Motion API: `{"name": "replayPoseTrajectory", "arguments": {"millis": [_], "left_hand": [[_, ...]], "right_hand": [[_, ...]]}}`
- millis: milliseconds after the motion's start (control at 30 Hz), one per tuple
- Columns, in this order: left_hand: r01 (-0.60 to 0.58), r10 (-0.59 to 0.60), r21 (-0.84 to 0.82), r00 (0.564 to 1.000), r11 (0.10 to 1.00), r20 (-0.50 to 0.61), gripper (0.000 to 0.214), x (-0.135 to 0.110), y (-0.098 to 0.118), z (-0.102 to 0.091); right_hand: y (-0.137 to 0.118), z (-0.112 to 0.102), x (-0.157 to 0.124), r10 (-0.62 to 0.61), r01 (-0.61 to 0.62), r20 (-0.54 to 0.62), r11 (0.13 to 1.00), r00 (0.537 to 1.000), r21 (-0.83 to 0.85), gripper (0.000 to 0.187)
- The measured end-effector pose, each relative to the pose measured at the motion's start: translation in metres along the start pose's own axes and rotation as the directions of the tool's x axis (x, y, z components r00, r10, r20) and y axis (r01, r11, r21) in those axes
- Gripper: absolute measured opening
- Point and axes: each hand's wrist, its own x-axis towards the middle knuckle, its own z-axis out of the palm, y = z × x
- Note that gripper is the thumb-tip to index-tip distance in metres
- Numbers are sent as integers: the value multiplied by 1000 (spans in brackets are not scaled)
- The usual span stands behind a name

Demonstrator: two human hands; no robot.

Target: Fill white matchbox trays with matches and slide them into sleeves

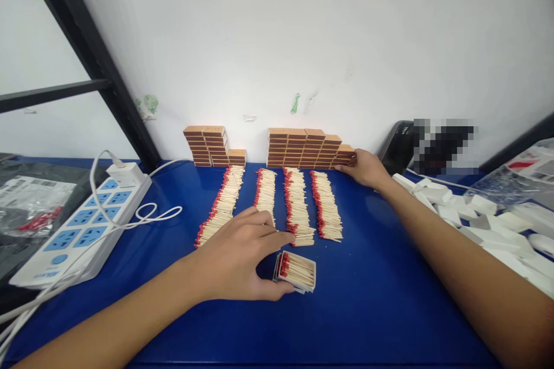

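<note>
A blue counter (367, 311) spreads beneath the fingers of the left hand (242, 253) and the right hand (366, 168). Well to the left of the left fingers lies a white power strip (89, 216). The larger matchbox stack (298, 149) steps down toward the right fingers, which are at its low end; whether they are clamped on it, I cannot tell. Beyond the left fingers stands the smaller matchbox stack (208, 147). Four rows of matches (298, 202), heads leftward, run from near the left fingers toward the stacks. A match-filled matchbox tray (298, 274) sits beside the left thumb and forefinger, whose tips are apart, the thumb at its near edge.
</note>
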Motion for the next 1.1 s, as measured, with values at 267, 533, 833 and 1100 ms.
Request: {"name": "replayPoseTrajectory", "arguments": {"millis": [267,533,833,1100], "left_hand": [[4,-4,-9,1000,1000,10,54,-1,-1,1],[-19,19,6,1000,1000,-8,46,-1,-2,2],[-3,3,-9,1000,1000,5,38,-1,-2,2],[7,-7,-13,1000,1000,23,33,0,-1,1]], "right_hand": [[-2,-2,-1,22,-22,5,999,1000,-29,38],[-1,-9,-3,42,-42,1,999,999,-19,35],[-6,-10,-6,43,-45,-33,996,999,-83,37],[-13,-11,-9,48,-53,-44,990,998,-134,43]]}}
